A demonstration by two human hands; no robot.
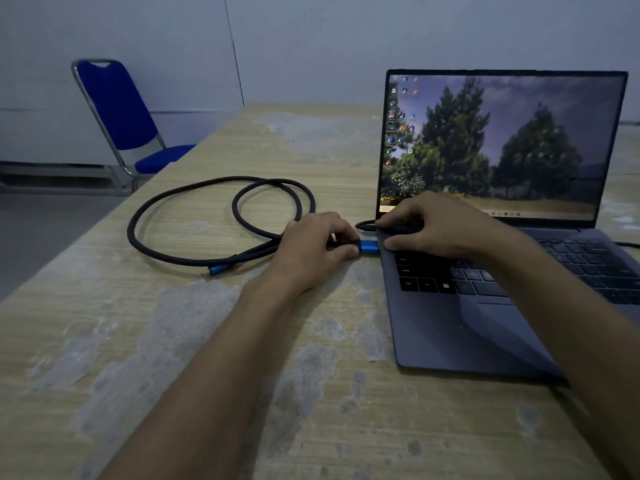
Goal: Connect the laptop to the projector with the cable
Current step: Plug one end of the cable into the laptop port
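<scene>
Two bare forearms reach over the worn worktop (pixel 173 341). The left hand (pixel 311 244) is closed in a pinch on the cable's (pixel 166 199) blue plug (pixel 370 245), whose tip sits at the left edge of the laptop (pixel 450 327); whether it is fully seated cannot be told. The right hand (pixel 436 226) is curled over the laptop's back-left corner, pressing it steady and covering a second dark lead there. The cable lies looped at ten o'clock of the left hand, its other blue plug (pixel 217 269) free on the worktop. No projector shows, so that end looks still to do. No containers are in view.
</scene>
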